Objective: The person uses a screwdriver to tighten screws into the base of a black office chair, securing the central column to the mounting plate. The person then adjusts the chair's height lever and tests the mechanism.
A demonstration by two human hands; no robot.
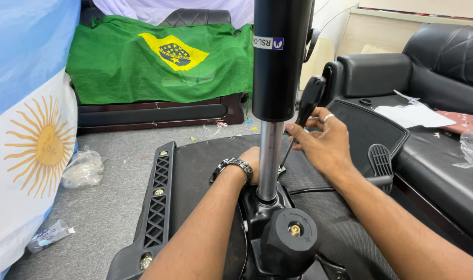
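Note:
An upturned office chair seat (195, 166) lies on the floor with its black mechanism (278, 223) facing up. A black gas cylinder (280, 57) with a chrome rod (270, 155) stands upright in it. My right hand (322, 140) grips a black-handled screwdriver (310, 98), its tip down on the seat underside just right of the rod. My left hand (249, 158), with a metal watch on the wrist, rests on the seat behind the rod, its fingers hidden. A round black knob (291, 238) sticks out toward me.
A black armrest piece (158, 207) with bolts lies at the seat's left. A black sofa (438, 114) with papers and plastic wrap is on the right. A green flag (158, 57) drapes a sofa behind; a blue-and-white flag (29, 129) hangs left. Plastic bags (83, 168) lie on grey carpet.

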